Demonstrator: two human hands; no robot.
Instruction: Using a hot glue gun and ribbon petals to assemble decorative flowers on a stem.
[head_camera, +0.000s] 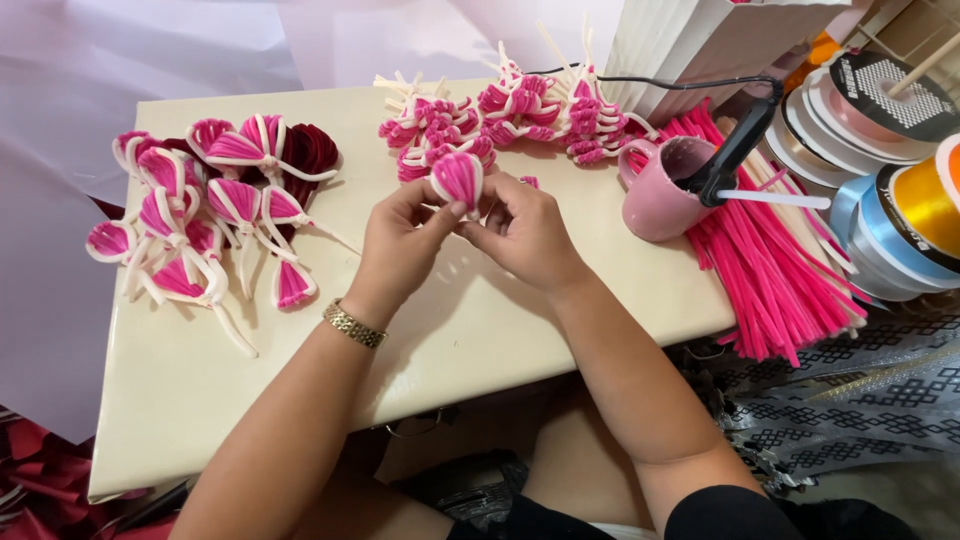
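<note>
My left hand (398, 243) and my right hand (523, 228) meet over the middle of a cream table (300, 350). Together they pinch a small pink petal (458, 178) of pipe cleaner edged in white, held upright between the fingertips. A gold bracelet (353, 324) circles my left wrist. Just behind the hands lies a heap of pink and white coiled pieces (500, 115).
Finished pink petals (205, 210) with white stems are piled at the table's left. A pink mug (660, 190) holds a black glue gun (735, 150) at the right, beside a bundle of pink pipe cleaners (770, 270). Ribbon spools (890, 170) stack at the far right.
</note>
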